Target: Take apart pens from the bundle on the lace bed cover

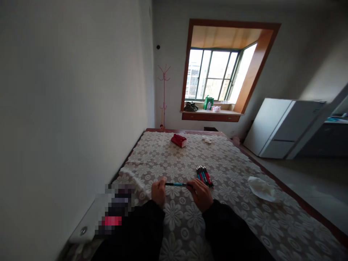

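Note:
A slim black and light-blue pen [178, 184] is stretched level between my two hands, above the flowered tablecloth. My left hand [158, 192] is closed on its left end. On the other end, the fingers of my right hand [199, 194] are pinched, covering the tip. Just beyond my right hand lies a row of several pens [204, 176], blue, red and black, side by side on the cloth.
A red tissue pack [178, 140] lies toward the far end of the table [152, 152]. At the right sits a crumpled white sheet [261, 189], and a small pale scrap [207, 140] lies farther back. A wall borders the left side; a white fridge [282, 127] stands beyond.

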A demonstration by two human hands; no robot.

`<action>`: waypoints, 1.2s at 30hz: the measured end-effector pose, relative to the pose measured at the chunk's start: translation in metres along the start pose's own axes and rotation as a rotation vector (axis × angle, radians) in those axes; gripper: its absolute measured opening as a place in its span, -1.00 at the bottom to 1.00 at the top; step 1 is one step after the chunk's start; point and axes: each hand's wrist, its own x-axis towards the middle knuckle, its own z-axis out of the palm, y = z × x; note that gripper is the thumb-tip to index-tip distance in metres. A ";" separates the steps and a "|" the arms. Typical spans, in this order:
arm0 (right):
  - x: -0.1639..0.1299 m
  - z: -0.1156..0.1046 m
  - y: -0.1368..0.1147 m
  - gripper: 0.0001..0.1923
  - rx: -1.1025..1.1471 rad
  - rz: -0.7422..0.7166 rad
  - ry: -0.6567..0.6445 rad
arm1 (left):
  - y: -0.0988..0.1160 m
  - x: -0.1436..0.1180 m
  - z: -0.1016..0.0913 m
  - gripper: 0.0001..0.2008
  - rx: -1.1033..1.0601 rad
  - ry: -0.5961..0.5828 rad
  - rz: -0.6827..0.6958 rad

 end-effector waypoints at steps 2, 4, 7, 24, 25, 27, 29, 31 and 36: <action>-0.001 -0.001 0.000 -0.80 -0.016 0.010 -0.018 | 0.000 -0.001 0.000 -0.45 0.016 0.013 0.025; -0.002 -0.001 -0.001 -0.72 -0.038 0.021 -0.041 | 0.000 -0.001 0.000 -0.45 0.027 0.016 0.041; -0.003 0.002 0.000 -0.60 -0.080 0.039 -0.058 | 0.001 -0.002 0.000 -0.46 0.029 0.012 0.058; -0.001 0.003 0.000 -0.88 0.047 0.027 0.003 | -0.008 0.003 0.001 -0.49 -0.127 0.023 -0.004; -0.001 0.003 0.000 -0.88 0.055 0.021 0.001 | -0.008 0.003 0.001 -0.48 -0.107 0.029 0.000; -0.001 0.003 0.000 -0.88 0.058 0.013 -0.005 | -0.008 0.003 0.001 -0.47 -0.071 0.037 0.006; -0.001 0.001 -0.001 -0.85 0.040 0.017 -0.021 | -0.008 0.003 0.000 -0.47 -0.051 0.034 0.012; -0.001 0.000 -0.002 -0.80 0.006 0.036 -0.051 | -0.008 0.002 0.000 -0.47 -0.034 0.026 0.025; -0.001 0.000 -0.004 -0.67 -0.057 0.134 -0.160 | -0.006 0.000 -0.002 -0.48 -0.014 0.036 0.044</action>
